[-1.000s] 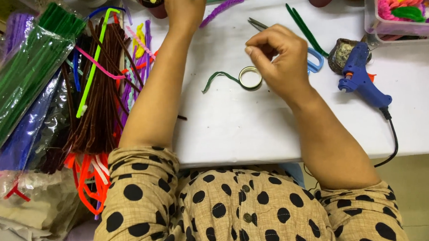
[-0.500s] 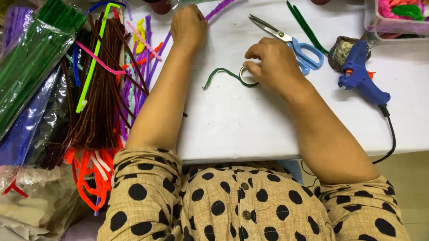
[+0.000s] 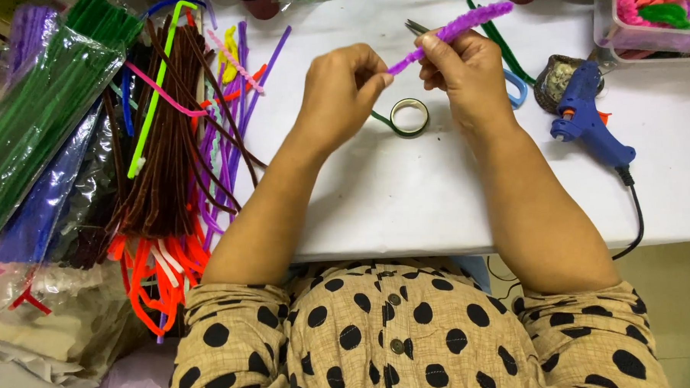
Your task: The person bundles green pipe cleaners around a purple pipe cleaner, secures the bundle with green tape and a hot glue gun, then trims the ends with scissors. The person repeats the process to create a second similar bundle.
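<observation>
purple pipe cleaner (image 3: 452, 31): pinched at its lower end by left hand (image 3: 340, 95), gripped mid-length by right hand (image 3: 467, 71), held above the table (image 3: 406, 192) near its far edge; green tape roll (image 3: 409, 117) lies beneath.

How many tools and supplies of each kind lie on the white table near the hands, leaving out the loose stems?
Glue gun: 1
Scissors: 1
Tape roll: 1
Purple stem held in both hands: 1
Total: 4

Both hands raised together, left hand (image 3: 341, 91) and right hand (image 3: 467, 71) fingers pinched.
</observation>
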